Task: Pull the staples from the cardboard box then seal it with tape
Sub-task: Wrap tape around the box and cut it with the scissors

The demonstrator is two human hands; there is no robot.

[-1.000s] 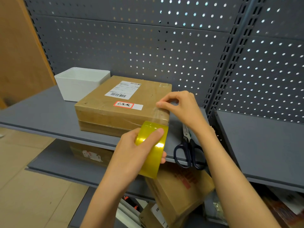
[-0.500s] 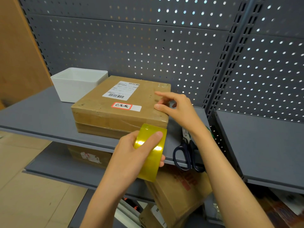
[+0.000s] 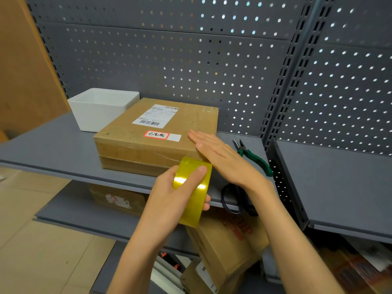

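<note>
- Cardboard box (image 3: pixel 148 141) sits flat on the grey shelf (image 3: pixel 53 151), shipping label up; everything below is placed relative to this box.
- Your right hand (image 3: pixel 220 155) lies flat on the box's near right top corner, fingers straight and together, palm down. It grips nothing, just presses.
- Your left hand (image 3: pixel 176 196) is wrapped around the yellow tape roll (image 3: pixel 192 187), index finger across its outer face, roll held just in front of the box's near right corner and below its top edge.
- A clear strip seems to run from the roll up over that corner under your right palm. It's transparent, so hard to be sure.
- Step in hand, as I judge it: smoothing tape down onto the box.
- Do it well: keep the roll pulled taut and low so the strip stays flat. Slide the flat palm along the seam, don't lift and pat. Push out from the corner so no bubbles or creases get trapped.
- Keep the roll square to the box edge or the strip will skew.
- Scissors (image 3: pixel 233 200) lie right of the box at the shelf front, under your right wrist; green-handled pliers (image 3: pixel 254 158) are right of the box further back. Scissors are close for the cut.
- White bin (image 3: pixel 99 111) touches or nearly touches the box's left rear side; leave it.
- Staples: none visible on the box from here, can't confirm.
</note>
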